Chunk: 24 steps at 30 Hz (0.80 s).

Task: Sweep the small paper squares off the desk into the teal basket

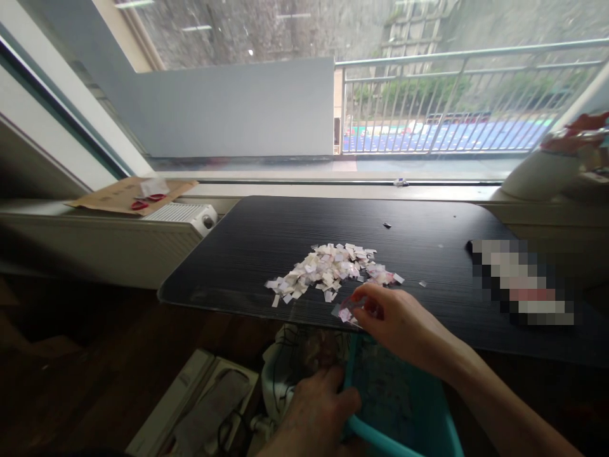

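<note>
Two hands are here: the right hand (397, 320) is at the near edge of the black table (228, 254), its fingers curled over a few paper bits (346, 315), and I can't see well enough to tell if they pinch any. The big pile (328, 266) of bits sits on the table, just past those fingers and a little left. Below them is the blue bin (385, 440). The left hand (316, 406) has its thumb and fingers clamped on the bin's rim
</note>
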{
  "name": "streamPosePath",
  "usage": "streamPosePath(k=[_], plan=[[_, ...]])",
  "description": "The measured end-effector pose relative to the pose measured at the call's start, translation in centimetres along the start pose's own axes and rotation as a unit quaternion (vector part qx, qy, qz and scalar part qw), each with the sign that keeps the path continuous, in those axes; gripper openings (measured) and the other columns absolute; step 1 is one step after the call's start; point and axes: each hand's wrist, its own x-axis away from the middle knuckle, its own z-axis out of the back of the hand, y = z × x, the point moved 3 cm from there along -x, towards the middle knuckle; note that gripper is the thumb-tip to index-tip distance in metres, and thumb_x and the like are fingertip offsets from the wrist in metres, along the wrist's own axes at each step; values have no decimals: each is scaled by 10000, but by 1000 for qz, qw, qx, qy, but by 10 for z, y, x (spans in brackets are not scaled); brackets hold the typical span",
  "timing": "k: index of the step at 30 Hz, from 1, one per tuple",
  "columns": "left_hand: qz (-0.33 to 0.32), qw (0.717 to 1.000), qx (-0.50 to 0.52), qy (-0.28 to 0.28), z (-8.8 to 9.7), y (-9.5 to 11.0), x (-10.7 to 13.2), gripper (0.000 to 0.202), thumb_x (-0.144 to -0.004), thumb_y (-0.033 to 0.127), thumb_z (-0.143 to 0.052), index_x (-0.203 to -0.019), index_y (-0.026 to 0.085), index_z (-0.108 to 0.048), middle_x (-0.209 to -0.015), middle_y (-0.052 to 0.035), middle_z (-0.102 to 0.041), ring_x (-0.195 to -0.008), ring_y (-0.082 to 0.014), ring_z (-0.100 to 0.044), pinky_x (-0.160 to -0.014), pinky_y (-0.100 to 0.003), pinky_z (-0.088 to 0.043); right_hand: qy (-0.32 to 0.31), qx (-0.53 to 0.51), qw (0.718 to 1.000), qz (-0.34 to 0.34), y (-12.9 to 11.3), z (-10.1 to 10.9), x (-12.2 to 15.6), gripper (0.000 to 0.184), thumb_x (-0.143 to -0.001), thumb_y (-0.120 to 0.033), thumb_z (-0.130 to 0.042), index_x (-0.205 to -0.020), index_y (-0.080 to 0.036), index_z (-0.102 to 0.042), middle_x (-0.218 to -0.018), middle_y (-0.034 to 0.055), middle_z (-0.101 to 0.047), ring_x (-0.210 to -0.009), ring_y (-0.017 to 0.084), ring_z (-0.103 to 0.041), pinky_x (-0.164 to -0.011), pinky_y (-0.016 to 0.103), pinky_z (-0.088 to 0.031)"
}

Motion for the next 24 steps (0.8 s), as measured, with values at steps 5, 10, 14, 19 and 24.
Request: streamPosePath(k=[5, 10, 14, 19, 24], plan=[[-29, 1000, -8, 0, 5, 9, -1, 298, -673, 392, -763, -867, 241, -594, -936, -24, -520, -872, -241, -533, -674, -297, -437, 30, 22, 999, -2, -5, 1, 0, 230, -829, -313, -489, -980, -242, -647, -732, 9, -678, -651, 161, -590, -562, 238, -348], [-8, 999, -32, 39, 9, 18, 4, 275, -675, 345, -757, -853, 233, -580, -930, -22, -510, -885, -238, -526, -695, -304, -435, 10, 32, 999, 31, -13, -1, -4, 212, -828, -277, -488, -954, -243, -655, -705, 2, -668, -629, 148, -575, -544, 229, -326], [-3, 998, -36, 49, 13, 20, 8, 259, -684, 331, -752, -837, 228, -570, -922, -21, -506, -881, -229, -518, -702, -301, -429, 32, 38, 998, 29, -17, 0, -9, 202, -833, -279, -491, -928, -228, -661, -711, 12, -672, -640, 149, -574, -552, 231, -320], [3, 999, -28, 32, 16, 15, 7, 275, -704, 367, -751, -855, 227, -568, -959, -25, -503, -906, -240, -510, -716, -317, -434, -21, 33, 999, 38, -23, -6, -7, 210, -824, -266, -499, -947, -240, -667, -721, 17, -674, -651, 151, -586, -567, 232, -336], [-4, 999, -21, 32, 15, 14, 8, 298, -698, 370, -764, -880, 238, -569, -973, -21, -505, -921, -236, -503, -724, -305, -430, -16, 28, 999, 30, -25, -6, -1, 220, -829, -267, -488, -950, -243, -670, -737, 18, -678, -660, 149, -592, -571, 228, -357]])
